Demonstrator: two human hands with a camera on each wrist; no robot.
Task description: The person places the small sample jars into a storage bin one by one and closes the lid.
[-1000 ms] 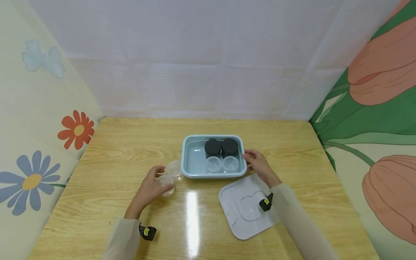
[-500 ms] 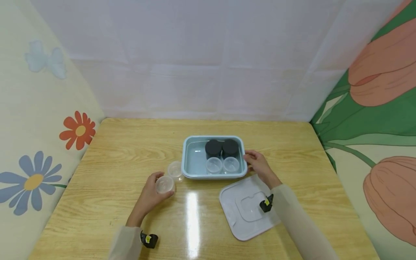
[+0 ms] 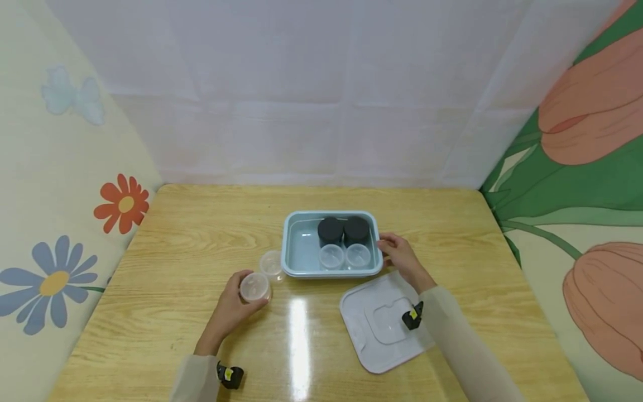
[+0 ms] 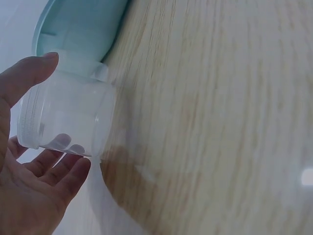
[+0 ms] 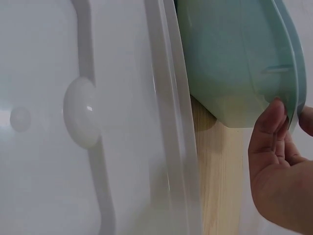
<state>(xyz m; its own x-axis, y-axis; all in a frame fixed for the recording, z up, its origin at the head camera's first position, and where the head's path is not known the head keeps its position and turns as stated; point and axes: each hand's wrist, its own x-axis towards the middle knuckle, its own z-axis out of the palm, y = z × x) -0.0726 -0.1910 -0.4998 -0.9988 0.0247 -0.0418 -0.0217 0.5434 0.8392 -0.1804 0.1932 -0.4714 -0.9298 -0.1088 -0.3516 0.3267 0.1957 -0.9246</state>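
My left hand (image 3: 233,304) grips a clear plastic jar (image 3: 254,287) with a ribbed, translucent lid. In the left wrist view, the thumb lies on one side of this jar (image 4: 73,112) and the fingers on the other, its base close over the table. A second clear jar (image 3: 272,263) stands just beyond it, beside a light blue rectangular box (image 3: 301,273). Two black-lidded jars (image 3: 344,230) and two clear jars (image 3: 344,257) stand in the box's right half. At the box's right end, my right hand (image 3: 399,254) pinches the rim; the box wall (image 5: 234,63) shows in the right wrist view.
A white lid (image 3: 377,335) with a raised middle lies on the wooden table (image 3: 211,223), in front of the box and partly under the right forearm. White cloth (image 3: 321,111) hangs behind the table, and flower-printed cloths (image 3: 120,204) hang at both sides.
The left hand has drawn slightly toward the person with its jar, widening the gap to the second jar. The right hand has stayed at the box's rim.
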